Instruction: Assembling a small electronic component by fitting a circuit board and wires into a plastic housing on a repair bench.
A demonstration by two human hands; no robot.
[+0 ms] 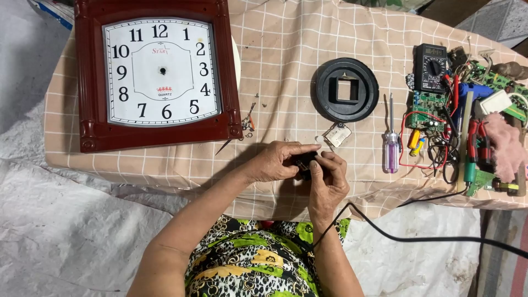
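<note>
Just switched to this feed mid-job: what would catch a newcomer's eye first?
The big dark-red wall clock with no hands, lying at the table's far left. At the near edge, the left hand and right hand pinch a small black part. A round black holder lies mid-table, with a clutter of circuit boards at right.

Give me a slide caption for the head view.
Both hands hold a small black part near a handless clock.

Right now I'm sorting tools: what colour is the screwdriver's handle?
Clear purple on the screwdriver, head view.
</note>
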